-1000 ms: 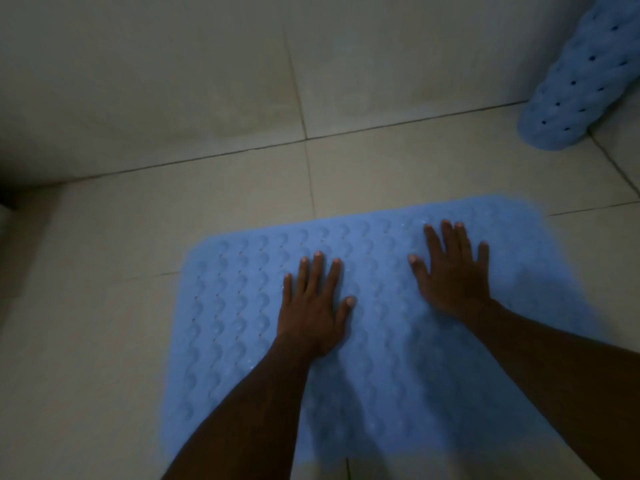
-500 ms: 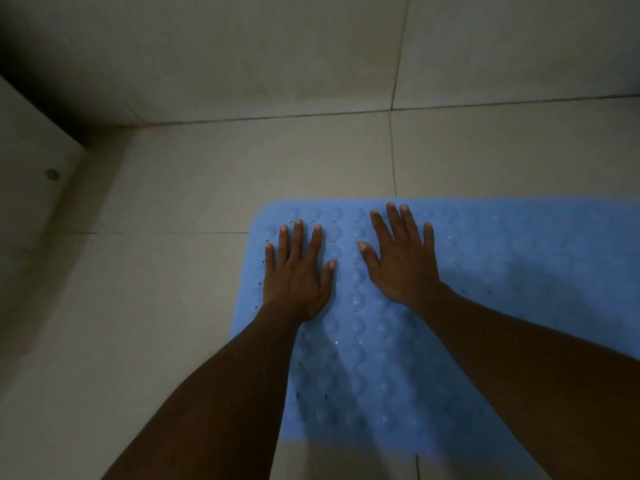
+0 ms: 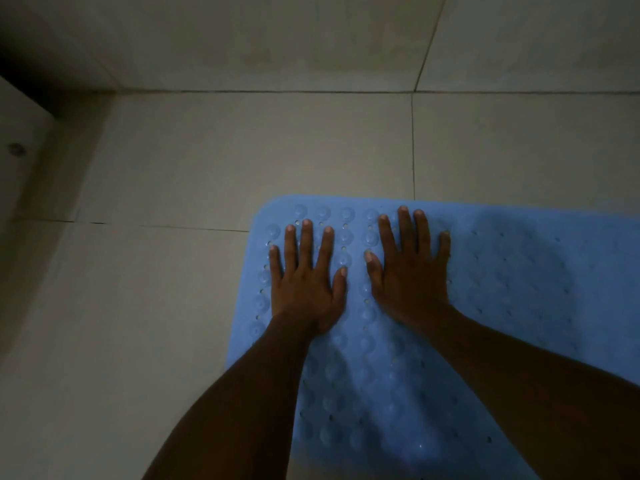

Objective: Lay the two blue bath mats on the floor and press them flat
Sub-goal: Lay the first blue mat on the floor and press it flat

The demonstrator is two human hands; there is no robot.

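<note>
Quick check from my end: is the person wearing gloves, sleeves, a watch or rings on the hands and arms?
Nothing worn that shows. The left hand and right hand are bare, no gloves, with short, plain fingernails. No rings, watch or bands are visible in this dim light. Both forearms are bare up to the frame's edge, so no sleeves are in view.

Dim light; pale tiled floor (image 3: pixel 242 150) with dark grout lines, meeting a tiled wall (image 3: pixel 242 39) (shadowed corner far-left).
</note>
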